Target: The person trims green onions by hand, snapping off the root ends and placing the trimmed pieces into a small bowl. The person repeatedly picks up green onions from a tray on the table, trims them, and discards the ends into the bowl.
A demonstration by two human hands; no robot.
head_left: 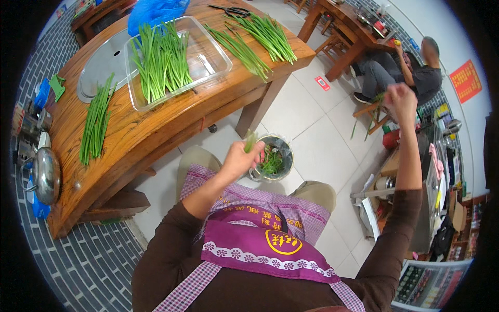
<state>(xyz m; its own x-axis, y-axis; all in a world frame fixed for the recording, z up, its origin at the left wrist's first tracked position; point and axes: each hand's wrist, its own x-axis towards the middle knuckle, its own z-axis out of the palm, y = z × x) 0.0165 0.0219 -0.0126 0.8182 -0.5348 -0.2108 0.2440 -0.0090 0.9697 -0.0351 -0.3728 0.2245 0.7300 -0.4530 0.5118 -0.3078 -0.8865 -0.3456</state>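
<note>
My left hand (242, 156) is closed around a short green bundle of chive stalks (250, 142), whose tips stick up blurred above the fist. Out to the right and raised, my right hand (401, 102) pinches a few thin green chive leaves (373, 117) that trail down from the fingers; motion blurs it. Between my knees on the floor stands a lined waste bin (291, 159) with green scraps (273, 163) inside, just right of my left hand. On the wooden table (171, 124), a clear plastic tub (210, 62) contains a thick bunch of garlic chives (161, 66).
More chives lie on the table: one bunch (96, 121) at the left, two bunches (269, 37) at the right by black scissors (232, 11). A blue plastic bag (156, 15) and a metal lid (103, 66) sit behind the tub. A seated person (423, 80) is at the far right.
</note>
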